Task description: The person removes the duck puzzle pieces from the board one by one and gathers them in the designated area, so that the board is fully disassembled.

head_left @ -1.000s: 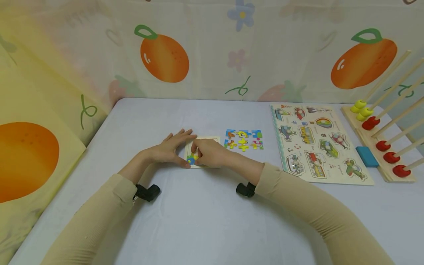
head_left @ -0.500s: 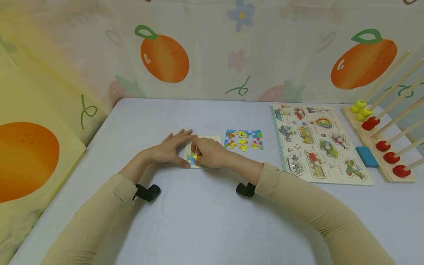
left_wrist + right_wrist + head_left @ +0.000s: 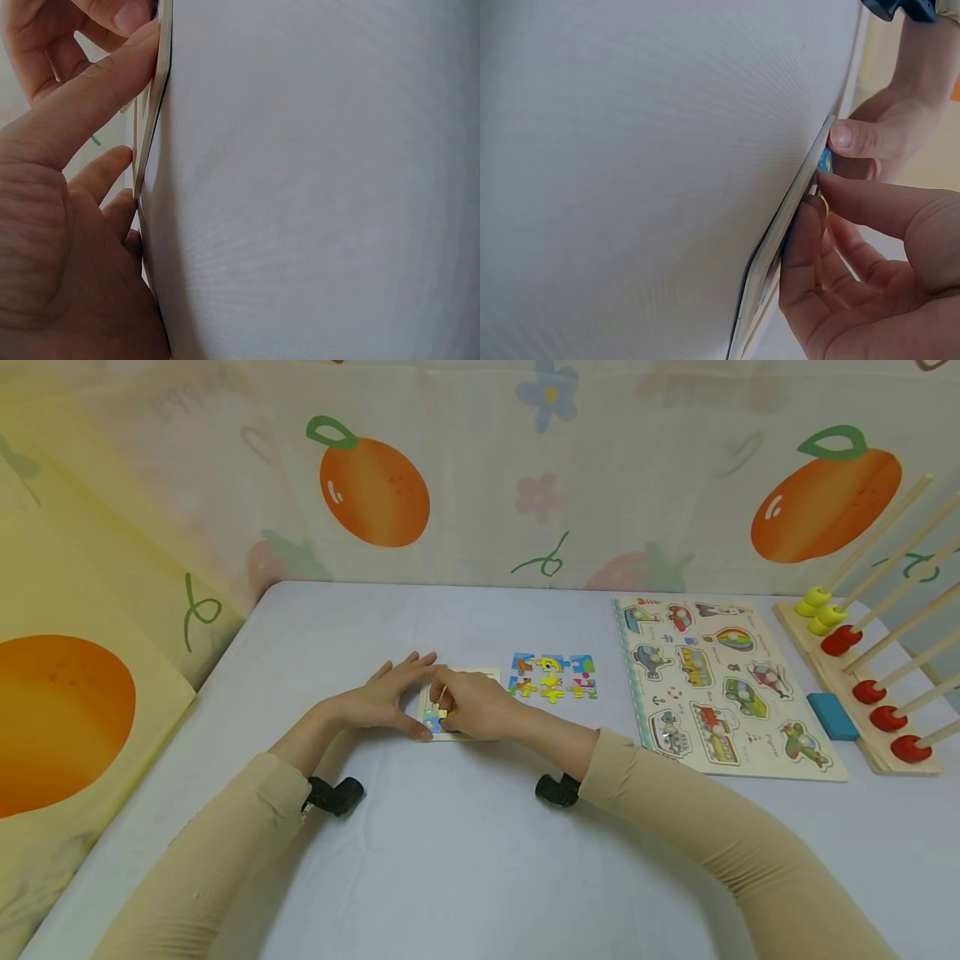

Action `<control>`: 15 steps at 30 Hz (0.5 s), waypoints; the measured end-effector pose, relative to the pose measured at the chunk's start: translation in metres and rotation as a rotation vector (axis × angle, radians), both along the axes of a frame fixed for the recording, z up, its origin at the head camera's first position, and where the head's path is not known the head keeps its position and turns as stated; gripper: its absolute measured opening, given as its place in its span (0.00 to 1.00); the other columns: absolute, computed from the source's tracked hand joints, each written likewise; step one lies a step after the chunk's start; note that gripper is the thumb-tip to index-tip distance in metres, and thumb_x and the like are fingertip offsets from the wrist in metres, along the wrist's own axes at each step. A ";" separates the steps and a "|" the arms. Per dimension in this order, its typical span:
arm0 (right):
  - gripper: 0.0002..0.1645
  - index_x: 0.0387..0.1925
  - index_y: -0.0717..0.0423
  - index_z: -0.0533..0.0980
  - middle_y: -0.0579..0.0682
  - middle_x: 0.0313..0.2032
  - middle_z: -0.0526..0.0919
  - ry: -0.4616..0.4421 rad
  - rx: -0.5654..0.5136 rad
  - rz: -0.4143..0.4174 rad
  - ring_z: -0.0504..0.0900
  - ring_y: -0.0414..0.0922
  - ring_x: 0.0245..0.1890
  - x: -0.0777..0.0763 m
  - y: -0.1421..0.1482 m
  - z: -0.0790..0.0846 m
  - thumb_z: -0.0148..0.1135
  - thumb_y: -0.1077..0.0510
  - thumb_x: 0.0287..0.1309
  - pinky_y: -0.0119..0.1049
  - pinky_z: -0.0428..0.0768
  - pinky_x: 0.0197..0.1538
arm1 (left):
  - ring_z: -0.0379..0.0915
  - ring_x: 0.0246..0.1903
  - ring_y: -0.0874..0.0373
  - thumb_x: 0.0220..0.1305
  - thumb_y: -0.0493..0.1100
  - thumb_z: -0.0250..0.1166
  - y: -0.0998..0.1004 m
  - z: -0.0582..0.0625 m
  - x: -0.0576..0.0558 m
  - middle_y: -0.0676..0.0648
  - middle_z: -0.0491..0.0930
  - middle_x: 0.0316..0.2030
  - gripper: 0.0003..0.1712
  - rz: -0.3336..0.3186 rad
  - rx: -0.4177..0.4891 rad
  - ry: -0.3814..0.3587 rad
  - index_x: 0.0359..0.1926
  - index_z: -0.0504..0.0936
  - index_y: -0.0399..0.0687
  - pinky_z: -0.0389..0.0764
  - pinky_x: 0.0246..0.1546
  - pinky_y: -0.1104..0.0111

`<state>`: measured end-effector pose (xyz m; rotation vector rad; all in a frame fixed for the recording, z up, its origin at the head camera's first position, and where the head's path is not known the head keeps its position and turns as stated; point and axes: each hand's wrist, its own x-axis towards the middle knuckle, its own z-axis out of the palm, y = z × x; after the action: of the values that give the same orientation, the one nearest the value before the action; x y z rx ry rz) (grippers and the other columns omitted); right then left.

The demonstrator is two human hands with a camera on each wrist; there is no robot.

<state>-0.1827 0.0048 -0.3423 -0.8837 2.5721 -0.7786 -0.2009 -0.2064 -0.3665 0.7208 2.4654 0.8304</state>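
A small wooden puzzle tray (image 3: 491,675) lies on the table before me, mostly covered by both hands. My left hand (image 3: 382,697) spans its left side, fingers stretched toward the far edge. Its thumb (image 3: 112,82) rests on the tray's near rim in the left wrist view. Over the tray, my right hand (image 3: 480,703) pinches a small jigsaw piece (image 3: 814,190) between thumb and fingers, with its thin edge tilted up. Blue-and-yellow jigsaw pieces (image 3: 433,720) sit in the tray's near left corner. Right of the tray lie several loose jigsaw pieces (image 3: 551,677) in rows.
A large wooden vehicle puzzle board (image 3: 731,689) lies to the right. Past it stands a peg rack with red and yellow beads (image 3: 868,692), with a blue block (image 3: 832,716) at its edge. A printed fruit cloth (image 3: 480,468) hangs behind the table.
The piece in my right hand has tipped up, so its thin edge now shows between the fingers. My left hand and the loose pieces stay where they were.
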 end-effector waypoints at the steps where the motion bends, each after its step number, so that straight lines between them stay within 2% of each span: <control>1: 0.19 0.47 0.54 0.73 0.49 0.37 0.82 -0.002 -0.003 -0.001 0.78 0.42 0.38 0.000 0.000 0.000 0.70 0.64 0.55 0.32 0.74 0.44 | 0.23 0.80 0.45 0.52 0.55 0.74 0.000 0.000 0.000 0.46 0.38 0.80 0.58 0.000 0.001 -0.002 0.78 0.51 0.52 0.23 0.76 0.40; 10: 0.12 0.49 0.54 0.74 0.49 0.32 0.83 -0.065 -0.059 -0.006 0.73 0.39 0.27 0.000 0.002 0.001 0.57 0.64 0.65 0.25 0.68 0.32 | 0.22 0.80 0.46 0.51 0.56 0.74 0.000 -0.001 -0.001 0.47 0.38 0.81 0.59 0.008 0.001 -0.016 0.78 0.50 0.54 0.22 0.75 0.40; 15: 0.11 0.48 0.55 0.74 0.51 0.33 0.85 -0.120 -0.104 -0.032 0.77 0.38 0.25 -0.001 0.002 0.001 0.54 0.65 0.65 0.23 0.72 0.31 | 0.22 0.80 0.46 0.52 0.55 0.74 0.001 0.000 0.000 0.47 0.38 0.81 0.60 0.012 -0.001 -0.019 0.78 0.49 0.52 0.22 0.75 0.40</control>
<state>-0.1834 0.0064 -0.3413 -0.8023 2.4657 -0.9518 -0.2008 -0.2055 -0.3661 0.6957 2.4557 0.8363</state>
